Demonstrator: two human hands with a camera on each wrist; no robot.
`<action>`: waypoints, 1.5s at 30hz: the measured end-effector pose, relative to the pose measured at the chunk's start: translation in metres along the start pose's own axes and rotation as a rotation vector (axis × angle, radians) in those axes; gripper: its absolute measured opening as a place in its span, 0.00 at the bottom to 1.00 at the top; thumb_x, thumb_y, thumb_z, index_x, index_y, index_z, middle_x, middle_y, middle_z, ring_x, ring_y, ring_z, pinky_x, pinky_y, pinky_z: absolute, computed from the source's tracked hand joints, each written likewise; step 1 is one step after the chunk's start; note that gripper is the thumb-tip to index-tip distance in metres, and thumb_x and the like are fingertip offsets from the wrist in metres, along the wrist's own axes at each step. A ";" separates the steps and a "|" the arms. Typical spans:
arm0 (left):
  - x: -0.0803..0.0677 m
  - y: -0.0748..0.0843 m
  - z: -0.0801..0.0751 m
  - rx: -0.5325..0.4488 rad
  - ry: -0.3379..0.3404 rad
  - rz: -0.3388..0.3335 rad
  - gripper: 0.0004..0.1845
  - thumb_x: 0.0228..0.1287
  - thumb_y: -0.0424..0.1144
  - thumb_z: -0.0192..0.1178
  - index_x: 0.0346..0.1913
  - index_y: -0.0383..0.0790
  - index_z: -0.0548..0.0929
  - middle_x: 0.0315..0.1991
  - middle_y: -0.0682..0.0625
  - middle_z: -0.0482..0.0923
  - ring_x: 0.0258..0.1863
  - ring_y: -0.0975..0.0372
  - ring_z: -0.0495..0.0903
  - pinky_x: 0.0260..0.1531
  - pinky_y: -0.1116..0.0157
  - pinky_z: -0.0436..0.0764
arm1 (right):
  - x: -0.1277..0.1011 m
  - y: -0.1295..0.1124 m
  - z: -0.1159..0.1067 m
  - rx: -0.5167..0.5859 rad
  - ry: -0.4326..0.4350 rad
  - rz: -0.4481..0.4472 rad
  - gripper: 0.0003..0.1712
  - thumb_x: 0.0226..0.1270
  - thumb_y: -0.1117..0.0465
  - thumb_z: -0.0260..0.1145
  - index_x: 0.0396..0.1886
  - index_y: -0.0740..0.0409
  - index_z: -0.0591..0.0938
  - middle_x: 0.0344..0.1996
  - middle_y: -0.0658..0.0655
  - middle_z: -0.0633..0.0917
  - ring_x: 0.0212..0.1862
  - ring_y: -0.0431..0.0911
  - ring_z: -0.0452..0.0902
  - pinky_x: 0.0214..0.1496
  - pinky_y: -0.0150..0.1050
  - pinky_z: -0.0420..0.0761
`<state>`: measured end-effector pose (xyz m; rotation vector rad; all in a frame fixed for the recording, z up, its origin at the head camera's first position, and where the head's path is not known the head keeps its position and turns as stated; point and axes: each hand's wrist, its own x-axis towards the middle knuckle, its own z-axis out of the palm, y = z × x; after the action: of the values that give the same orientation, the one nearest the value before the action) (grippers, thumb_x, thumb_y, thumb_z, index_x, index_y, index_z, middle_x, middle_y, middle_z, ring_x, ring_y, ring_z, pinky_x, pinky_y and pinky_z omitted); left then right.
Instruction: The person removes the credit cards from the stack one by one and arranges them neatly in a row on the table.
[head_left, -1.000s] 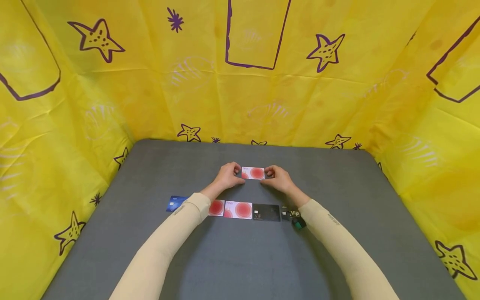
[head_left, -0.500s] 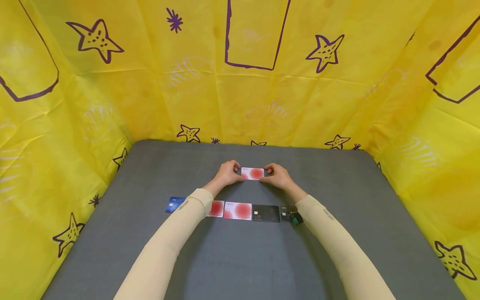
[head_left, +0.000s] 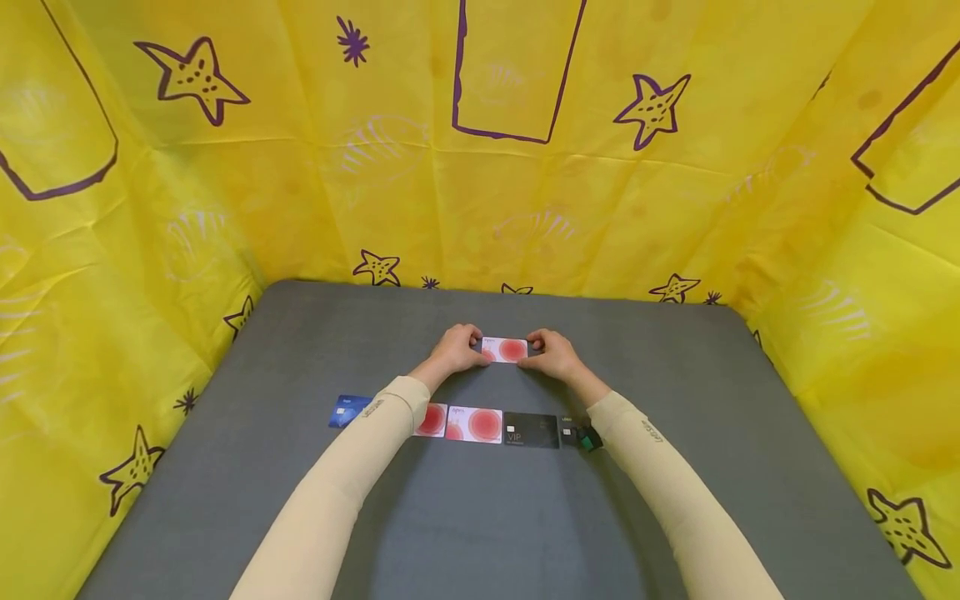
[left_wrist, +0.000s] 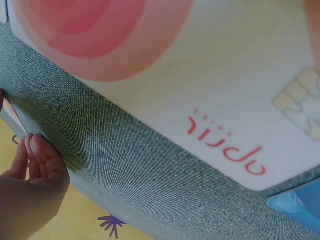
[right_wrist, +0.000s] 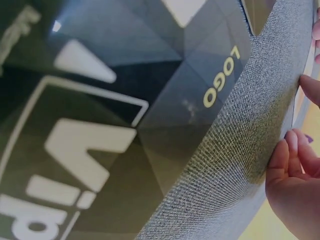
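Between both hands lies a white bank card (head_left: 505,350) with red circles, in the far middle of the table in the head view. My left hand (head_left: 456,348) pinches its left end, thumb at the near corner and fingers curled at the far one. My right hand (head_left: 557,353) grips the right end the same way. Nearer to me runs a row of cards: a blue card (head_left: 347,411) partly under the left sleeve, two white-and-red cards (head_left: 474,424), a black VIP card (head_left: 531,431) and a dark faceted card (right_wrist: 150,100), mostly hidden by the right forearm in the head view.
The grey cloth-covered table (head_left: 465,525) ends at a yellow curtain (head_left: 480,208) with purple starfish drawings, which stands around its back and sides. A small black-and-green object (head_left: 588,438) sits at the right wrist, over the end of the row.
The hands keep their places at the card's ends. Both forearms have shifted slightly inward, and the right wrist now covers the gold lettering on the last dark card in the head view.
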<state>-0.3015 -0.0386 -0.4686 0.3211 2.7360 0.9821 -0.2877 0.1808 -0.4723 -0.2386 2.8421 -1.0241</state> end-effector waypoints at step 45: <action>-0.009 0.004 0.011 -0.071 0.076 -0.012 0.26 0.58 0.38 0.70 0.57 0.40 0.70 0.37 0.47 0.77 0.36 0.55 0.75 0.43 0.58 0.75 | -0.009 0.004 0.011 0.157 0.076 -0.044 0.31 0.53 0.65 0.76 0.54 0.64 0.71 0.41 0.61 0.80 0.42 0.53 0.70 0.47 0.41 0.68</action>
<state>-0.2897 -0.0316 -0.4734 0.2599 2.7588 1.1069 -0.2777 0.1783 -0.4831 -0.2543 2.8145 -1.2850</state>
